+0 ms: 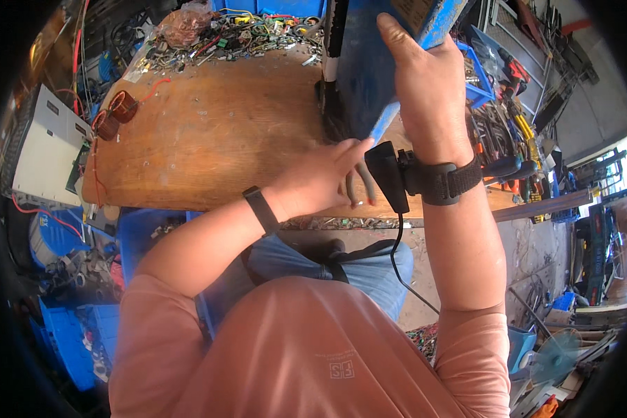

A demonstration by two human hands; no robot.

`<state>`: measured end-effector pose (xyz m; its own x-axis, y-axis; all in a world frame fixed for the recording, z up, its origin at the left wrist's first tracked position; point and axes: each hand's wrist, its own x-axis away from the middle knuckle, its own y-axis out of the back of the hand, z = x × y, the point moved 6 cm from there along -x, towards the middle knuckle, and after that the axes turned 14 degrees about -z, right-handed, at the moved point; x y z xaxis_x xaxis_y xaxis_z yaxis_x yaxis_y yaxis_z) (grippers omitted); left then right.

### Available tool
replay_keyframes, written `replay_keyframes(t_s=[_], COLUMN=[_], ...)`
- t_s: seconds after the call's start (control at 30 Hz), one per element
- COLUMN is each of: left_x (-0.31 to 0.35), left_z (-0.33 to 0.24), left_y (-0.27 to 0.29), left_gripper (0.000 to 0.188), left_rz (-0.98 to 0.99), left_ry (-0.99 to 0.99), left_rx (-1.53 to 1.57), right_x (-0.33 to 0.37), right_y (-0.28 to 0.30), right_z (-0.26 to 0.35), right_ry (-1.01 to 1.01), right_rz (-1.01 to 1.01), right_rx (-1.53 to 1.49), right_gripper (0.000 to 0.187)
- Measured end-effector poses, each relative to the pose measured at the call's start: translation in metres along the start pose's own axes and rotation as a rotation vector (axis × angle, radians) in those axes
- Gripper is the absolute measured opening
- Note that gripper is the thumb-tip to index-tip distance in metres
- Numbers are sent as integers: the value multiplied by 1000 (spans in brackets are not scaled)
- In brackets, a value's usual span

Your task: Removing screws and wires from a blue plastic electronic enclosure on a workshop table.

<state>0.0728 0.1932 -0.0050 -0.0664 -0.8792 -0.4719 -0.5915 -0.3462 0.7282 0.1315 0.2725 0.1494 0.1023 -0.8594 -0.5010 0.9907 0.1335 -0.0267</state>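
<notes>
A large blue metal case (pixel 369 56) with worn, scuffed edges stands on end at the far right of the wooden workbench (pixel 209 139). My right hand (pixel 432 87) is closed round its right edge, the thumb lying over the near face. At the bottom corner of the case, my left hand (pixel 313 174) pinches the edge with its fingertips; part of its fingers is hidden. Just below those fingers, the dark handles of a hand tool (pixel 359 187) show near the bench's front edge. A black camera-like device (pixel 389 175) is strapped to my right wrist, its cable hanging down.
Loose wires and small electronic scraps (pixel 244 38) heap along the bench's back. Two copper coils (pixel 115 115) sit at the left, next to a white-panelled unit (pixel 49 146). Several hand tools (pixel 494 139) and a blue crate (pixel 479 76) lie to the right. Blue bins (pixel 70 341) stand lower left.
</notes>
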Motion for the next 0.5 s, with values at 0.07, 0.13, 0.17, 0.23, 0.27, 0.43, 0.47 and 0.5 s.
replay_keyframes(t_s=[0.07, 0.13, 0.17, 0.23, 0.27, 0.43, 0.47, 0.5], left_x=[-2, 4, 5, 9, 11, 12, 14, 17], left_z=[-8, 3, 4, 8, 9, 0, -3, -6], left_y=[0, -21, -29, -36, -39, -47, -55, -64], left_gripper=[73, 63, 54, 35, 31, 18, 17, 16], left_rz=[191, 197, 209, 139, 117, -13, -83, -154], left_ry=[206, 132, 54, 62, 0, -24, -130, -237], left_rx=[114, 68, 24, 38, -8, -27, -133, -239], right_x=[0, 1, 3, 4, 3, 2, 2, 2], right_y=[1, -1, -2, -2, -2, -3, -5, -6], right_z=[-3, -3, -1, -1, -1, -1, -1, -1], right_ry=[-29, -57, -57, -58, -44, -13, -1, 12], right_rz=[-20, -35, -48, -61, -38, 2, 1, 0], right_rx=[-26, -57, -71, -83, -79, -56, -70, -85], right_gripper=[18, 17, 17, 18, 17, 16, 16, 15])
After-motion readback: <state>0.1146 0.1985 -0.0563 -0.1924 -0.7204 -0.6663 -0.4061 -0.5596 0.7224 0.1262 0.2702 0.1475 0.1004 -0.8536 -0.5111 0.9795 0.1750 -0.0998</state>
